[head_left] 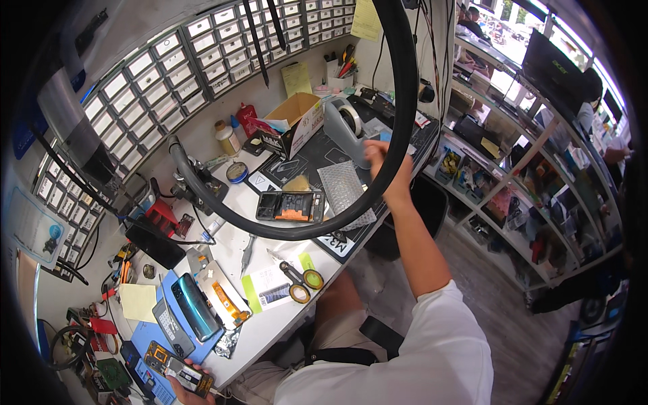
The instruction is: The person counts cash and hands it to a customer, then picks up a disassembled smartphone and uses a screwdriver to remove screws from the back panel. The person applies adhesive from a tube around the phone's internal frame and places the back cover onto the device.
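Note:
At the lower left, my left hand (190,391) is closed round an opened phone (182,372) whose inner parts show. My right arm reaches to the far side of the bench. There my right hand (393,169) is at the front end of a grey tape dispenser (343,128), its fingers curled together. A black hose (403,74) crosses in front of part of this hand, and whatever the fingers pinch is too small to make out. Close by lie a sheet of bubble wrap (343,192) and another opened phone (290,206) with an orange part inside, on a dark mat (324,155).
A teal phone back (192,305), black-handled scissors (297,278) and an orange flex cable (229,305) lie on the white bench (233,260). An open cardboard box (291,131) stands behind the mat. Small drawers (152,88) line the wall; glass shelves (503,175) stand at right.

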`<state>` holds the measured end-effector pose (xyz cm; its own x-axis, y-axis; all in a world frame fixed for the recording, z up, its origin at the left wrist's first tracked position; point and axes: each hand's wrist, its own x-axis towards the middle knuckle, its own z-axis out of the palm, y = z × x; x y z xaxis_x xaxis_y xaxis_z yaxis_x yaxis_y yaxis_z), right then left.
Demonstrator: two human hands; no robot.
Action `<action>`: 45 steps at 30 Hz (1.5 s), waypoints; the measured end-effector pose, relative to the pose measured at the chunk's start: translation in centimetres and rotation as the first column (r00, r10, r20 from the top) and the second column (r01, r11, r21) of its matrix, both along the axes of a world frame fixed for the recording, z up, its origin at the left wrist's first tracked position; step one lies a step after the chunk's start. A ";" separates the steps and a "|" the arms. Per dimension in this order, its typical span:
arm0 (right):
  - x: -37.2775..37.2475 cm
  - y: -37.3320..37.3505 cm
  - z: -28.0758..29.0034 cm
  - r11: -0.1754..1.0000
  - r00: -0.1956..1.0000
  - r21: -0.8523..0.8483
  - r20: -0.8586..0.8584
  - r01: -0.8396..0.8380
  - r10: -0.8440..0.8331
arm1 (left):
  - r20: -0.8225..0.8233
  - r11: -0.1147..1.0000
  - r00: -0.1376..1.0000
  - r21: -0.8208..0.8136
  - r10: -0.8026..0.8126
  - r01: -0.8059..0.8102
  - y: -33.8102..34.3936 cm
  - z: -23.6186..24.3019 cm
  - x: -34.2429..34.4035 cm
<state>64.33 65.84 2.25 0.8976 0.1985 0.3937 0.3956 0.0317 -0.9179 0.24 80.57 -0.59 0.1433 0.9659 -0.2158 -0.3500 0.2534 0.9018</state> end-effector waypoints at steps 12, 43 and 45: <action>31.5 -9.2 -10.3 0.690 0.885 -0.562 0.364 0.456 -0.289 | 0.155 0.997 0.987 0.068 -0.032 0.021 0.6 -1.3 -1.0; -10.7 -10.9 4.2 0.747 0.983 0.664 0.151 -0.025 -0.101 | 0.276 0.975 0.937 0.121 -0.215 0.188 0.3 0.0 -2.6; -16.5 -9.0 6.8 0.463 0.916 0.837 0.104 -0.291 0.387 | 0.250 0.973 0.942 0.118 -0.225 0.201 -0.1 0.4 -2.8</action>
